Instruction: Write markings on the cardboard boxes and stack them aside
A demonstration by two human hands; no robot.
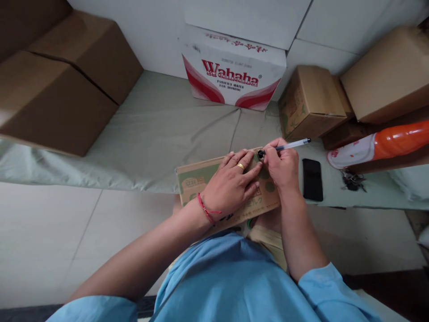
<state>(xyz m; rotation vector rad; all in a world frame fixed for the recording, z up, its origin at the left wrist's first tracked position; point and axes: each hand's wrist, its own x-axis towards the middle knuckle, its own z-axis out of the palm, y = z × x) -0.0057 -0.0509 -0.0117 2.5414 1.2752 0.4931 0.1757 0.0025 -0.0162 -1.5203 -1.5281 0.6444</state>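
Note:
A flat cardboard carton with green print lies on my lap, against the edge of a pale green sheet. My left hand, with a gold ring and a red wrist cord, rests flat on the carton with fingers spread. My right hand is closed around a clear pen whose dark tip touches the carton's upper right corner. The pen's cap end points right.
A black phone lies just right of my right hand, with keys and an orange and white bottle beyond. A white Wahaha box stands behind. Brown cartons sit at left and right.

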